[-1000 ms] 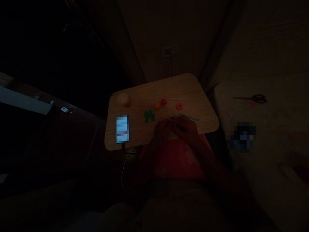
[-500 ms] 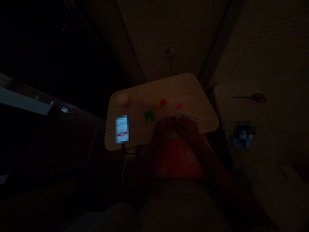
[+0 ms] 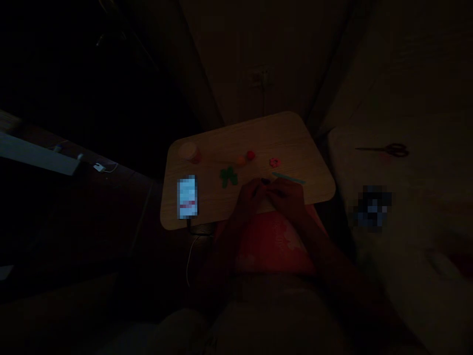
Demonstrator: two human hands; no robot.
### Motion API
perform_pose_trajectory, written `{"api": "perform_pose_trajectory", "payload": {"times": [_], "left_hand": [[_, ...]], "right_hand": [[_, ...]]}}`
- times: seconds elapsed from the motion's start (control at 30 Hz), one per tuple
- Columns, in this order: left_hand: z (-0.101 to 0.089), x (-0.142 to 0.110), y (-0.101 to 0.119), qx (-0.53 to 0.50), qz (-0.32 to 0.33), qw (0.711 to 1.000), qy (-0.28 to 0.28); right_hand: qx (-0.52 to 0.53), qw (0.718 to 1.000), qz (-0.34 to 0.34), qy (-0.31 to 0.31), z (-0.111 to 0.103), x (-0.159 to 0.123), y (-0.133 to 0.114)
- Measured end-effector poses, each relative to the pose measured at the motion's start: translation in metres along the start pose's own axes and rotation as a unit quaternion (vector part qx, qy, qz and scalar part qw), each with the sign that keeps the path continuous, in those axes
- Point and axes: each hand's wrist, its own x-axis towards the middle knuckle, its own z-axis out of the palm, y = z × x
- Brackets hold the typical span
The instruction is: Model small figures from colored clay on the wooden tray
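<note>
The scene is very dark. My left hand (image 3: 248,198) and my right hand (image 3: 287,198) meet at the near edge of a small wooden table (image 3: 281,133), fingers curled and pinched together around something dark I cannot make out. Just beyond them lie a green clay shape (image 3: 228,176), an orange ball (image 3: 240,159), a red ball (image 3: 251,156), a pink flower-like piece (image 3: 274,162) and a thin teal stick (image 3: 288,178).
A lit phone (image 3: 187,196) with a cable lies on the table's left part, a small pale jar (image 3: 189,152) behind it. Scissors (image 3: 386,150) rest on the pale bed to the right. A wall socket (image 3: 259,77) is behind the table.
My hands have stayed together at the table's near edge, with only small finger shifts. The picture has grown a little darker.
</note>
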Motion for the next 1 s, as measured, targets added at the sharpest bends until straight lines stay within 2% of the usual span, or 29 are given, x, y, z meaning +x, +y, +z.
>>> {"api": "perform_pose_trajectory", "payload": {"times": [0.2, 0.4, 1.0], "left_hand": [[-0.0010, 0.0015, 0.0010, -0.024, 0.012, 1.000, 0.011], [0.0005, 0.0017, 0.0029, -0.037, -0.018, 0.999, 0.016], [-0.0010, 0.0057, 0.0044, 0.007, -0.004, 0.999, 0.036]], "right_hand": [[0.009, 1.000, -0.005, -0.001, 0.0015, 0.0005, -0.0008], [0.002, 1.000, 0.010, 0.003, 0.0009, 0.0010, -0.0030], [0.005, 0.999, 0.030, 0.015, -0.0005, 0.0015, -0.0046]]}}
